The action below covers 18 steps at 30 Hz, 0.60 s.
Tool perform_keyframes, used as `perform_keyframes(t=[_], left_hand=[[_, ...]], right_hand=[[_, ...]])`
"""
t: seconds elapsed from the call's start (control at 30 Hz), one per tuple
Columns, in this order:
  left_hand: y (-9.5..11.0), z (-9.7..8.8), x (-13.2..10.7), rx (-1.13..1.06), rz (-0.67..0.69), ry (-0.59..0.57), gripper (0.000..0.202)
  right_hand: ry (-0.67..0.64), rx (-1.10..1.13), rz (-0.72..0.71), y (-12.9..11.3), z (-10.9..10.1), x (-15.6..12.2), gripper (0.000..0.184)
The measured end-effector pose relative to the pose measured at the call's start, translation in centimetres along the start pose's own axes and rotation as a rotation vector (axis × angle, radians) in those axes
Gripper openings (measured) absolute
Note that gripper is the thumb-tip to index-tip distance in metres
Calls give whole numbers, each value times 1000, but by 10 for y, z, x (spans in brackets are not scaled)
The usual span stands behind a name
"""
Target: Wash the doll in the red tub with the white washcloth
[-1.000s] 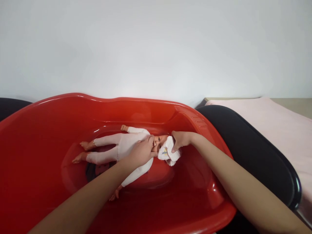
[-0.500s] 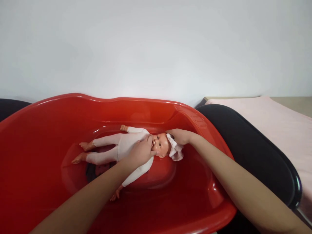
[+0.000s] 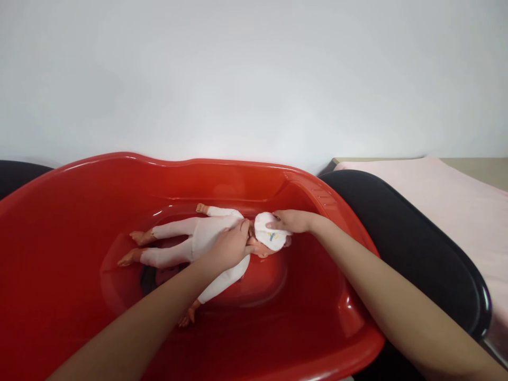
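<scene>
- Fingers of the right hand (image 3: 296, 221) hold the white cloth (image 3: 265, 233) over the brow of the doll (image 3: 208, 232) — press lightly.
- Left hand (image 3: 232, 246): fingers clasp around the chin — steady the head gently.

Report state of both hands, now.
Left hand: on the doll; can't tell whether it grips.
Right hand: closed, holding the white cloth.

A pale grey wall (image 3: 254, 79) fills the upper view, brighter low at its centre. At right, 1 black rounded panel (image 3: 413, 243) stands beside pink cloth (image 3: 448, 206) covering a beige surface (image 3: 486, 172); 1 black shape (image 3: 19, 175) shows far left.
</scene>
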<state>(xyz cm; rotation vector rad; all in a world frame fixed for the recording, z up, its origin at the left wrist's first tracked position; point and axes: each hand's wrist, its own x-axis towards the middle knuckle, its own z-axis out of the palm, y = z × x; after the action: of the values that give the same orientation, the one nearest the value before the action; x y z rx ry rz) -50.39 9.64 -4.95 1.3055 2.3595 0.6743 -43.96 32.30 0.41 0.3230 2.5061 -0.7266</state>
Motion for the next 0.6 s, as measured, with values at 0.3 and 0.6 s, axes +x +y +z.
perform_keyframes(t=[0.3, 0.6], left_hand=[[-1, 1, 3, 34, -43, -43, 42], [-5, 2, 6, 13, -64, -36, 33]], right_hand=[[-89, -384, 51, -38, -4, -16, 42], [-464, -194, -136, -37, 20, -7, 37]])
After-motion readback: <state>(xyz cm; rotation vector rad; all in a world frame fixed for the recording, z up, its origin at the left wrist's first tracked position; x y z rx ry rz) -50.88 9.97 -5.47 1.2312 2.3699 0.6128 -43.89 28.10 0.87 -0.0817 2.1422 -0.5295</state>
